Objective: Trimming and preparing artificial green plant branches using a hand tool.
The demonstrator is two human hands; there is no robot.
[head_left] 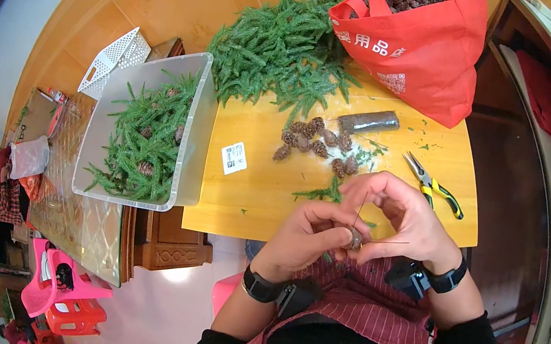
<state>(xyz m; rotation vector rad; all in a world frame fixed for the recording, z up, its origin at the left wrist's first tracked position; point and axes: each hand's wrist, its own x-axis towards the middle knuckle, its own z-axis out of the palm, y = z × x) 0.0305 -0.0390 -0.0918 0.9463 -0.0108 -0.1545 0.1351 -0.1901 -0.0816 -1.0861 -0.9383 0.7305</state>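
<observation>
Near the table's front edge, my left hand (312,236) pinches a small brown pine cone (355,240) between thumb and fingers. My right hand (396,219) curls in from the other side, its fingertips closed at the cone on a thin dark wire (388,242). One end of the wire sticks out past the right thumb, and another rises between the hands. A green fir sprig (322,193) lies just beyond my left hand. Farther off is a loose group of pine cones (304,140). Pliers (433,185) with yellow and black handles rest beside my right hand.
A clear plastic bin (195,150) holding greenery and cones stands left on the yellow table (241,199). At the back are piled green branches (279,44) and a red bag (422,50) of cones. A dark wrapped bundle (369,121) and white label card (234,158) lie between.
</observation>
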